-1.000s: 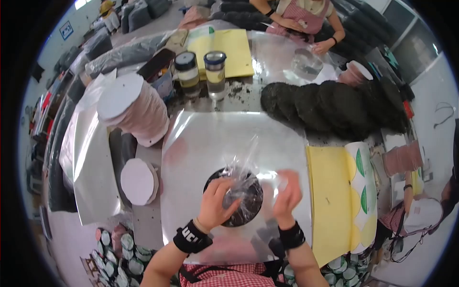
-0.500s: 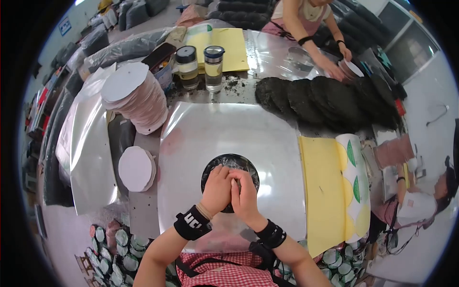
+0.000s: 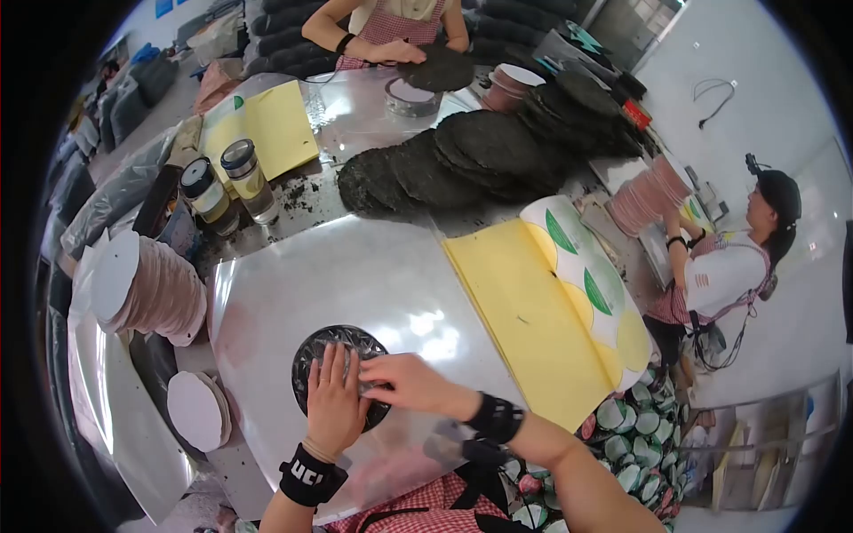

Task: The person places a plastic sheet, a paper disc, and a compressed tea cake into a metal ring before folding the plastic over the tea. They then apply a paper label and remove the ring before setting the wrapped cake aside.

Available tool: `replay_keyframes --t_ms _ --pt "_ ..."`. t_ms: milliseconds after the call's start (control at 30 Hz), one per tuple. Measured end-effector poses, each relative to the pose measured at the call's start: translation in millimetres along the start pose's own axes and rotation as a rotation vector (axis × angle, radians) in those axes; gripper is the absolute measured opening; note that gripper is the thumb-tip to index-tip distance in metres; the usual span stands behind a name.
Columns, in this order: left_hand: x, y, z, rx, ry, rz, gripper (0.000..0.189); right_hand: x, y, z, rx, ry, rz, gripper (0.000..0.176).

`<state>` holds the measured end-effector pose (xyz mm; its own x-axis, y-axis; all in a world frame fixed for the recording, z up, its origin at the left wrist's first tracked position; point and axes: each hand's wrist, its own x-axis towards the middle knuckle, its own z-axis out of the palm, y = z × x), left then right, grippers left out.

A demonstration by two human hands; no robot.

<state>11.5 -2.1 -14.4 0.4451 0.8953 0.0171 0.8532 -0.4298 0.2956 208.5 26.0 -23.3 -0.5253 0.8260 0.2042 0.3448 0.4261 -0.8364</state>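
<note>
A dark round disc [image 3: 306,362] under shiny clear plastic film lies on the metal work surface in front of me. My left hand [image 3: 336,400] rests on it with its fingers stretched out flat, covering much of the middle. At the disc's right side my right hand [image 3: 410,384] has its fingers curled and pinched, apparently on the plastic film, close to the left fingertips. Part of the film is hidden beneath both hands.
Yellow sheets [image 3: 524,320] and printed label sheets [image 3: 591,275] lie to the right. Overlapping dark discs [image 3: 484,151] line the back. Left stand a stack of paper rounds [image 3: 155,289], a smaller stack [image 3: 197,410] and two bottles [image 3: 249,182]. Co-workers [image 3: 391,35] [image 3: 724,258] work across and right.
The view has turned right. My hands, earlier together over the disc, have parted: the left now lies flat, the right is at its right side. The co-worker opposite now handles a dark disc.
</note>
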Motion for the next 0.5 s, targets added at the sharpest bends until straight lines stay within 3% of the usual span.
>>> replay_keyframes --t_ms 33,67,100,133,167,200,300,433,500 --pt "1 1 1 -0.002 -0.026 0.001 0.069 -12 0 -32 0.115 0.153 0.078 0.028" --pt "2 3 0 -0.003 -0.025 -0.014 0.066 -28 7 -66 -0.183 0.488 0.099 0.025" --pt "3 5 -1 -0.014 -0.024 -0.024 0.066 -49 25 -104 -0.168 0.709 0.238 0.026" --pt "3 5 -2 -0.013 -0.027 -0.027 0.066 -78 46 -151 -0.425 0.792 0.502 0.031" --pt "3 4 -3 -0.008 -0.029 -0.027 0.066 -117 87 -186 -0.877 0.896 0.540 0.041" --pt "3 4 -3 0.000 -0.029 -0.021 0.066 -163 114 -213 -1.198 0.890 0.646 0.050" --pt "4 7 -6 0.041 -0.043 -0.041 0.065 -224 127 -229 -1.348 0.748 0.509 0.043" --pt "2 7 -3 0.082 -0.044 -0.021 0.066 -223 118 -245 -1.116 0.869 0.521 0.027" --pt "2 7 -3 0.089 -0.039 -0.007 0.066 -222 106 -261 -0.909 0.934 0.854 0.022"
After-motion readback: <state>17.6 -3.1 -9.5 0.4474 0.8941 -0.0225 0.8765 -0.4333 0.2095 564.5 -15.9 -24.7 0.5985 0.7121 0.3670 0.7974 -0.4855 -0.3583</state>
